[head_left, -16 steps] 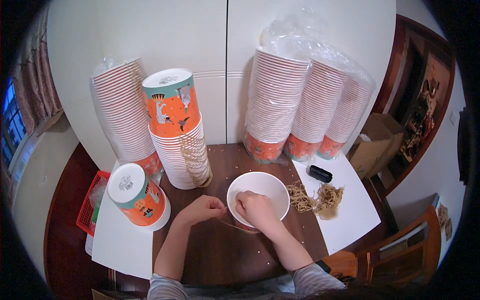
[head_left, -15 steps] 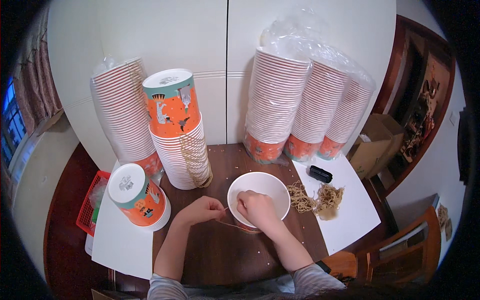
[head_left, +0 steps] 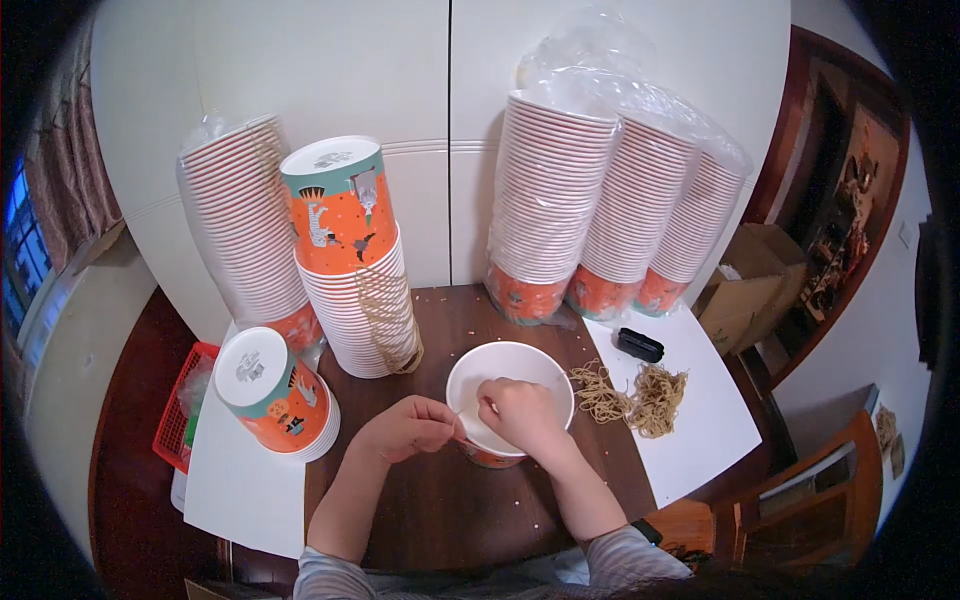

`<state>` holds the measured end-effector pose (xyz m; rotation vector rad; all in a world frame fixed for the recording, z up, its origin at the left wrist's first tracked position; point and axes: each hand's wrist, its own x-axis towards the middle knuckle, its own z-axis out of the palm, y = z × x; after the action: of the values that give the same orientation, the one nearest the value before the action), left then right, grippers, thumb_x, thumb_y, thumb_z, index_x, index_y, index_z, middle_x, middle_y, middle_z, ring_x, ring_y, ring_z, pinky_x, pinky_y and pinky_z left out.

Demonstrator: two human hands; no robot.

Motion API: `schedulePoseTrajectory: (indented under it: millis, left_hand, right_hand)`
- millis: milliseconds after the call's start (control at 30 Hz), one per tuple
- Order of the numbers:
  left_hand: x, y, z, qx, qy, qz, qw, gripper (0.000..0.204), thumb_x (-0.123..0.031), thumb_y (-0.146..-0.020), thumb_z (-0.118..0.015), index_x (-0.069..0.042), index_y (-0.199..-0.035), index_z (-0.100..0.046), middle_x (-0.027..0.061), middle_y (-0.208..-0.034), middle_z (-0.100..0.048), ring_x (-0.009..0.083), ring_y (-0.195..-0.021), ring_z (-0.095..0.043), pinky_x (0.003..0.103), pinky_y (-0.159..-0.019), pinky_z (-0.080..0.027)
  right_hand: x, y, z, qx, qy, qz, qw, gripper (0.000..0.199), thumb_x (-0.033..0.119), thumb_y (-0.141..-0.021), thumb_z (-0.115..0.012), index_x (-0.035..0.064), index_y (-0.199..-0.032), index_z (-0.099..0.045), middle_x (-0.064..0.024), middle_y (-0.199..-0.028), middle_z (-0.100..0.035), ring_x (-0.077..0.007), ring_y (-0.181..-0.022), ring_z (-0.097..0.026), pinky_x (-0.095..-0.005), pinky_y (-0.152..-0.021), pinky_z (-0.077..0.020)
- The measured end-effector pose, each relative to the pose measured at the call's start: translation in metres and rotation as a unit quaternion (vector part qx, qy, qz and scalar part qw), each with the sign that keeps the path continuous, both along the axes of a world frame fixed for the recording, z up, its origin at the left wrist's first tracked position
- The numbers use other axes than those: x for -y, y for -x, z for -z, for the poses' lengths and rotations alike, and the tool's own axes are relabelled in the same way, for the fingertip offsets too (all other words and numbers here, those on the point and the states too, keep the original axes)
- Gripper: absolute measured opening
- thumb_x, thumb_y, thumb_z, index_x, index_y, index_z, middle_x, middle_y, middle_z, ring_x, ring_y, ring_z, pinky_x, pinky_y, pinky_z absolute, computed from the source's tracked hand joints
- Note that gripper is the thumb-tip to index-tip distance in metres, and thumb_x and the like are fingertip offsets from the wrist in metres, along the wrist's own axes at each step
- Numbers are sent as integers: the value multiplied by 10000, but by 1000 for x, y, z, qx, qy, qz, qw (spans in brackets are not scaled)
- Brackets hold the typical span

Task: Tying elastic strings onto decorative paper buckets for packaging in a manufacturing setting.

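Observation:
A white-lined paper bucket (head_left: 510, 358) with an orange printed outside stands upright, open end up, on the brown table. My left hand (head_left: 410, 428) is closed in a pinch at its left rim. A thin string seems to run from those fingertips, mostly hidden now. My right hand (head_left: 523, 412) reaches over the near rim, fingers curled together inside the bucket's mouth. What the right fingers hold is too small to make out. Right of the bucket lie a loose bundle of tan strings (head_left: 600, 396) and a second tan bundle (head_left: 658, 402).
An upside-down bucket stack (head_left: 350, 320) with tan strings draped over it stands left of centre. A shorter stack (head_left: 285, 400) is nearer. Plastic-wrapped stacks (head_left: 550, 190) rise at the back right, another wrapped stack (head_left: 245, 220) at the back left. A black object (head_left: 640, 346) lies right.
The bucket has shifted slightly left. My left hand's fingers have come closer to its rim, and the string that stretched along the bucket's near side no longer shows there.

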<state>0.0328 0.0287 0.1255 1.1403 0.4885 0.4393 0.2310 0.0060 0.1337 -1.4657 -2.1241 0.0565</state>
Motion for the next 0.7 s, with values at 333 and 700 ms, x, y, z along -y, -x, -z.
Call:
schedulePoseTrajectory:
  millis: [333, 700]
  left_hand:
    - [17, -6, -27, -99, -271, -101, 952, 474, -68, -795, -537, -133, -1255, -442, -43, -552, -443, 48, -508, -408, 203, -495, -353]
    - [2, -13, -2, -158, -544, -261, 782, 346, -45, -759, -547, -118, -1097, -561, 87, -859, -568, 190, -715, -536, 270, -631, -438]
  right_hand:
    - [0, -3, -1, 22, 45, -35, 998, 110, 201, -737, -545, 106, -731, -599, -97, -689, -607, -281, -616, -598, -395, -548, -467]
    - [1, -6, -10, -41, 79, -98, 991, 86, 168, -731, -566, 97, -761, -604, -97, -715, -615, -278, -642, -597, -367, -583, -468]
